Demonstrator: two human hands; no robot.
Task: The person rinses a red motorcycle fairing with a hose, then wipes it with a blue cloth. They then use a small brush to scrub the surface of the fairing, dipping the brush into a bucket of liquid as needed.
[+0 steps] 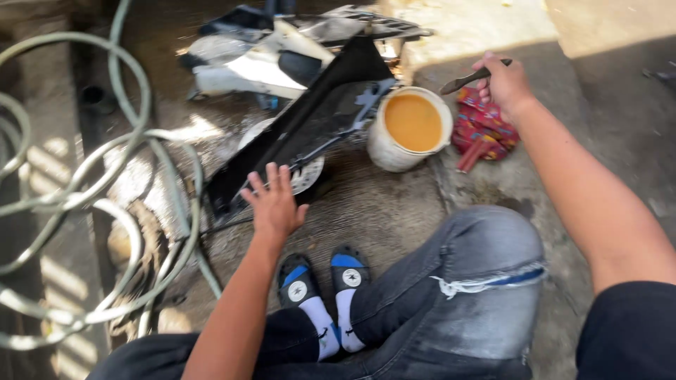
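The person sits low on a wet concrete floor [394, 211], knees bent, grey jeans and black sandals with blue straps showing at six o'clock in the view.

The left hand [273, 200] is spread wide, fingers fanned and palm down, reaching toward the lower edge of a long black plastic panel [310, 116]. The fingertips lie at the panel's rim; whether they actually touch it cannot be told. The panel slants from about seven o'clock up to twelve o'clock, propped against other parts. A round metal disc [310, 176] peeks out from under it, just beside the left hand at one o'clock from it.

The right hand [503, 84] is closed around a dark, slim tool [468, 79], which sticks out leftward toward nine o'clock from the fist. The hand hovers above a crumpled red packet [486, 130] lying on the floor.

Between the two hands stands a white bucket [408, 130] filled with cloudy orange-brown liquid, touching the panel's upper right side.

Behind the panel, at twelve o'clock, lie white and black body panels [260, 60] in a heap. At nine o'clock, pale green hoses [91, 162] loop in loose coils across the floor.
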